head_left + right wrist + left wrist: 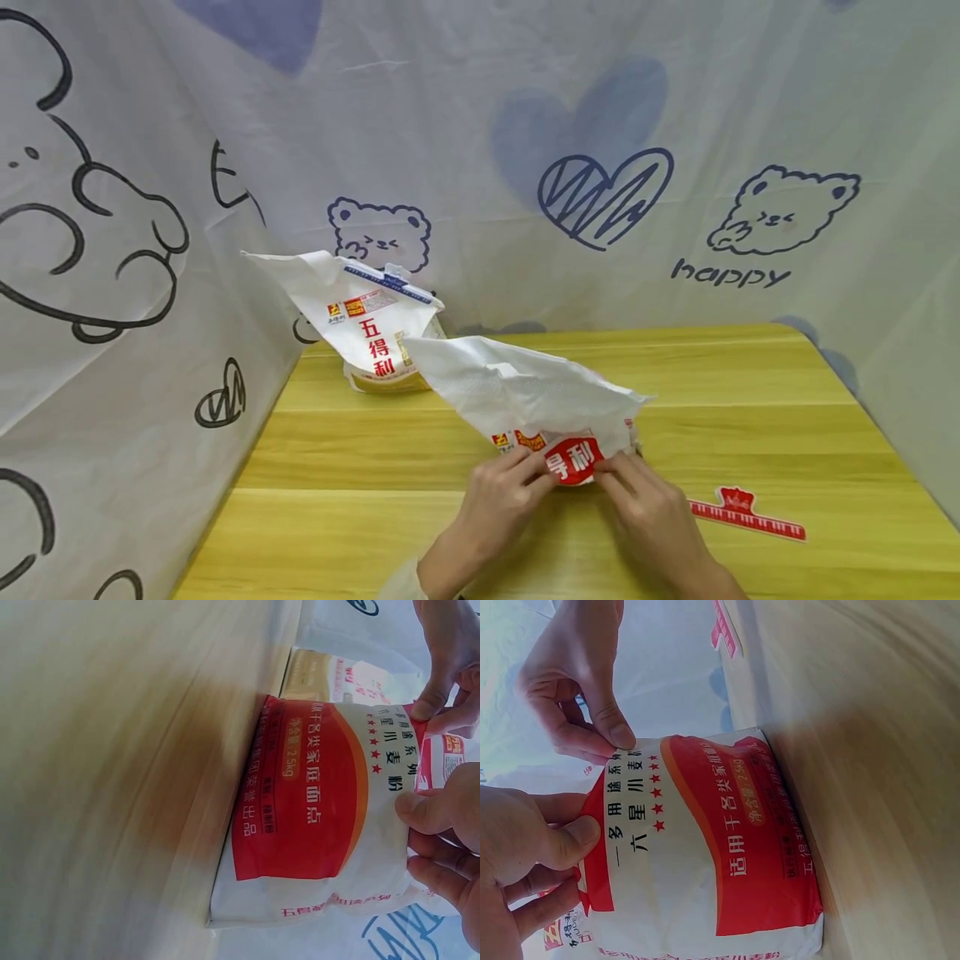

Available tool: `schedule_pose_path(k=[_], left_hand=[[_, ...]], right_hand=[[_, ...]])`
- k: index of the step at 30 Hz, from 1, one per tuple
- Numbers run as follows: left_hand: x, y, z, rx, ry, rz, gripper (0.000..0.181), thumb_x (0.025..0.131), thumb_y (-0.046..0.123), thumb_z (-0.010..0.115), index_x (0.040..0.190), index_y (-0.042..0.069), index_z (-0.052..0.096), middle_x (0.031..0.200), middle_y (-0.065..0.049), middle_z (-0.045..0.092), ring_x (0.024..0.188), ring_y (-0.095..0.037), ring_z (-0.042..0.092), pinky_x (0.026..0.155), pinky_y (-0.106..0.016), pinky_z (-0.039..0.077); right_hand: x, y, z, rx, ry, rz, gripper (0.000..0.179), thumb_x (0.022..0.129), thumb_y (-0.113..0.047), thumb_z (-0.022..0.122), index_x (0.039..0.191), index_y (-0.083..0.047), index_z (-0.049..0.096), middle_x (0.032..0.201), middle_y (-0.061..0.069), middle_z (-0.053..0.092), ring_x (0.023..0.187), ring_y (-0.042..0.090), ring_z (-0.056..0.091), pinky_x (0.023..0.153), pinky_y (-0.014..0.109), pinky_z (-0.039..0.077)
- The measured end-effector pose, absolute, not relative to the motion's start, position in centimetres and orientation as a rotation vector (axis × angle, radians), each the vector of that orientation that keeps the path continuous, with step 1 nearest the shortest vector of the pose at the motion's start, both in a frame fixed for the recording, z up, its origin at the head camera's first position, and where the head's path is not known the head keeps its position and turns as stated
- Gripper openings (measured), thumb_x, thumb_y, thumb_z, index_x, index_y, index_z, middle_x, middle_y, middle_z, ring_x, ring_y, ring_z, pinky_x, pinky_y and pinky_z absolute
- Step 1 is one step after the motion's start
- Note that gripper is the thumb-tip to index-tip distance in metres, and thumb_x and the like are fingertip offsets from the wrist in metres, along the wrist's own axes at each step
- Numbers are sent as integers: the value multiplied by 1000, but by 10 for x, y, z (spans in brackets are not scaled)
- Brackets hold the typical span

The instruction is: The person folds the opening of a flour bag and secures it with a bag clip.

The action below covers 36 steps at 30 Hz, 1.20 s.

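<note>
A white and red flour bag (pixel 525 387) stands on the table, its loose top leaning back and to the left in the head view. My left hand (pixel 495 500) pinches the bag's upper front at its left, thumb on the near face and fingers behind. At the right side of the same fold, my right hand (pixel 652 508) pinches it between thumb and fingers. The printed lower front (pixel 315 795) faces me in the right wrist view. To the right of my right hand lies a red sealing clip (pixel 750 517) with a piano-key pattern.
Behind on the left stands a second flour bag (pixel 375 333), its folded top held by a blue sealing clip (pixel 390 281). The wood-grain table (pixel 337 517) ends at a printed curtain (pixel 465 150) at the back and left.
</note>
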State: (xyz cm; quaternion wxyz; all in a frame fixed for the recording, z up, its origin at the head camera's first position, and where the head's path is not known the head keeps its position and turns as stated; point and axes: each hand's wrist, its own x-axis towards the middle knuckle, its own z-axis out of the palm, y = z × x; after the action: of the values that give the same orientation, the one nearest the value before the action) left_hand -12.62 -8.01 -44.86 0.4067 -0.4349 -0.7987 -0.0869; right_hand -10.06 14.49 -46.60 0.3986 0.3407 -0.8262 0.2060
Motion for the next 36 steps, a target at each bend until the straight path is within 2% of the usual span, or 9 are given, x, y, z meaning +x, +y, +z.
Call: schedule_pose_path(k=[8,19,24,27,31,36], left_hand=[[-117,-84,-446,-1116,-1994,-232,21,91,11,63,79,18,78,89,5,73,79,-8,63,73,-18,55],[-116,-87,-445,-1134,-2009,-232,23,89,5,59,83,17,78,92,5,73,84,-10,64,78,-19,56],[-115,-87,-442,-1152,-2037,-229,24,91,5,58,86,17,79,93,5,71,88,-11,64,79,-20,56],[-114,-86,-439,-1169,-2058,-236,24,91,5,59,87,17,80,93,6,71,90,-11,64,80,-19,56],[-113,-87,-432,-1199,-2052,-241,23,91,5,60,88,17,80,94,5,70,90,-11,64,81,-19,56],[-117,-94,-414,-1221,-2022,-331,27,88,1,57,97,14,78,100,0,69,95,-15,65,83,-24,58]], right_hand=[[-91,142,-465,862,-2064,507,42,106,-11,35,89,-1,73,97,8,69,86,26,69,70,41,61],[-89,144,-463,863,-2107,545,40,104,-13,37,90,-4,74,100,5,71,90,26,71,74,45,60],[-89,150,-460,834,-2105,657,38,107,-24,45,92,-7,75,102,1,71,90,21,71,75,38,59],[-89,155,-458,822,-2083,694,39,107,-29,48,94,-7,77,103,2,72,91,21,71,84,30,58],[-93,158,-450,832,-2014,752,40,108,-30,50,95,-2,77,101,8,72,88,24,70,93,19,52],[-103,157,-429,782,-1867,861,37,104,-27,60,95,6,75,96,16,72,84,28,69,94,16,50]])
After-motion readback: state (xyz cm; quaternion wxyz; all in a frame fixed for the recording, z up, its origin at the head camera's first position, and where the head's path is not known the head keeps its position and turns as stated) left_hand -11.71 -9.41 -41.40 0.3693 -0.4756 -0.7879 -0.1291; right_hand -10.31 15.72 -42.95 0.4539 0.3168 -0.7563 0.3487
